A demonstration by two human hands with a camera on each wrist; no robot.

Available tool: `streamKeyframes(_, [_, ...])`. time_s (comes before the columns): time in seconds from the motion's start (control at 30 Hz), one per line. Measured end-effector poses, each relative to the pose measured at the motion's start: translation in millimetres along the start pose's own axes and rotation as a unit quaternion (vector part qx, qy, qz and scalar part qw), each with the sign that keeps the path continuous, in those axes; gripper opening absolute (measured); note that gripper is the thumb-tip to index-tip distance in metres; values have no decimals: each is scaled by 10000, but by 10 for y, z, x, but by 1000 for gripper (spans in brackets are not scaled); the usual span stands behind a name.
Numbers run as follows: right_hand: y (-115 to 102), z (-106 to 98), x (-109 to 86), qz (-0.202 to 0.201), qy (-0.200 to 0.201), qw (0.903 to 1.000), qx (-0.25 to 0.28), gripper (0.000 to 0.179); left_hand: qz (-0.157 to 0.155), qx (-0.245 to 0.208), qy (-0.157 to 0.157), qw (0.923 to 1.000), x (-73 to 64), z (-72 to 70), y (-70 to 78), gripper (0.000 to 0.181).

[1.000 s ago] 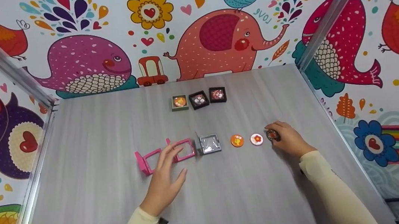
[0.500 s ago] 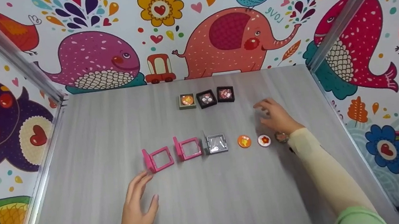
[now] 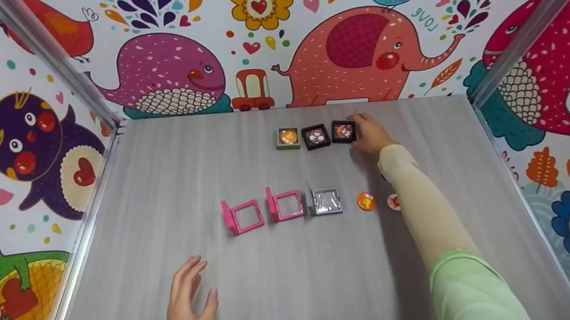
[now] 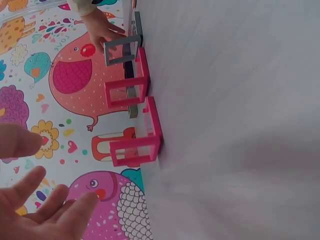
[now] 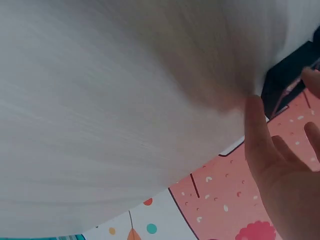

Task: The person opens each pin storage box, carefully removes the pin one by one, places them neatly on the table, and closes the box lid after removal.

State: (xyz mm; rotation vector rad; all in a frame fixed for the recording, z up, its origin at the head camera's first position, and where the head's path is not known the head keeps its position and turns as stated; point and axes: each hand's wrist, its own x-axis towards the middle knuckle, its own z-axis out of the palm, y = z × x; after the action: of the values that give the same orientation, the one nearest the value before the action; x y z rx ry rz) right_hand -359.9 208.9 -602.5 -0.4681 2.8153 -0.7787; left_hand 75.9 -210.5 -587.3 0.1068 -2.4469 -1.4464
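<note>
My right hand (image 3: 372, 134) is at the right side of a square black box (image 3: 337, 140) with a reddish round badge (image 3: 344, 130) in it. In the right wrist view, fairly straight fingers (image 5: 257, 127) reach right up to the dark box (image 5: 282, 75). My left hand (image 3: 188, 305) hovers at the front left with loose, spread fingers, holding nothing. Nearest it stands a pink hinged frame (image 3: 227, 217), opened up, then a second pink frame (image 3: 271, 207). Beside them a silver-grey frame (image 3: 327, 212) is opened too.
Left of the black box sit another black box (image 3: 306, 141) and an olive box (image 3: 289, 147), each with a badge. An orange badge (image 3: 366, 201) and a white badge with a red flower (image 3: 393, 202) lie on the table; my right forearm partly covers the white one. Patterned walls (image 3: 173, 76) enclose the table.
My right hand has left the dark badge at the right end of the row and moved back to the right black box. My left hand has drawn away from the pink frames towards me.
</note>
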Motion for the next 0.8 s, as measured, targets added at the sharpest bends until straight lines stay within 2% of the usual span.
streamKeyframes(0.07, [-8,31,71,35,-126,9999,-67,78,-50,24,50,10000,-14,-14,-10,67])
streamKeyframes(0.27, [-72,136,170,-279,-200,9988,-356,78,-110,-45,183,9998,-34,-48,-24,66])
streamKeyframes(0.5, [-118,191,130,-84,-165,9967,-796,74,-3,-96,273,9996,-50,-78,-4,67])
streamKeyframes(0.63, [-111,114,115,-133,-75,9968,-783,78,-116,-62,212,9997,-36,-85,0,67])
streamKeyframes(0.8, [-152,-133,105,-52,-135,9976,-678,85,-134,-126,258,9995,-42,-78,-1,67])
